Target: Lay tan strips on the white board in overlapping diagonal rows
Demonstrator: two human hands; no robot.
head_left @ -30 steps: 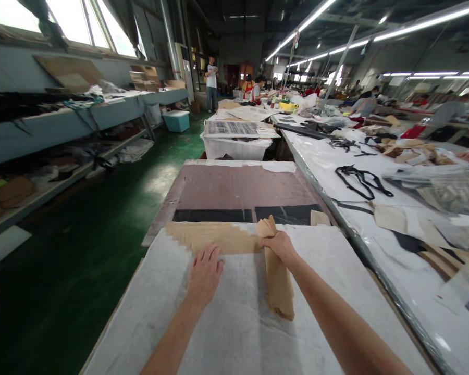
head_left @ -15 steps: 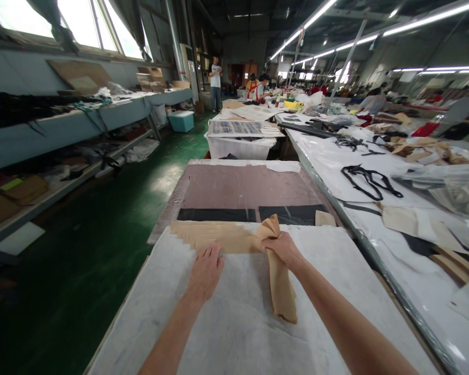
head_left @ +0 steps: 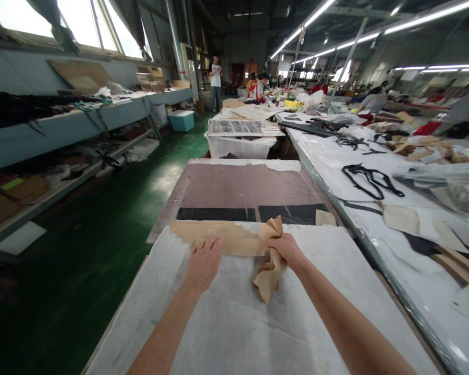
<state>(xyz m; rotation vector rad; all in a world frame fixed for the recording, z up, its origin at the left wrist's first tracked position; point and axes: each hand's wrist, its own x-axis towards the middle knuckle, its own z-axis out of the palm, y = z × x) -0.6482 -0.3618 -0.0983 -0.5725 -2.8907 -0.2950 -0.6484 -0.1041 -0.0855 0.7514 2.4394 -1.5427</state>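
Tan bundle (head_left: pixel 271 275) in right hand (head_left: pixel 288 249) now more crumpled

Left: long pale-blue bench (head_left: pixel 42 136), black fabric heap (head_left: pixel 19 108) on top, brown cardboard box (head_left: pixel 29 190) on the shelf below; glossy green floor (head_left: pixel 140 182) alongside; teal plastic bin with white lid (head_left: pixel 182 122) near bench's far end; ahead: white plastic tub (head_left: pixel 240 150), grey-streaked flat sheet (head_left: pixel 234 128) across it; right: long white-topped table (head_left: pixel 324 159) with black looped strap (head_left: pixel 371 178), crumpled clear plastic bag (head_left: pixel 449 185); standing person in white top (head_left: pixel 216 79) far back
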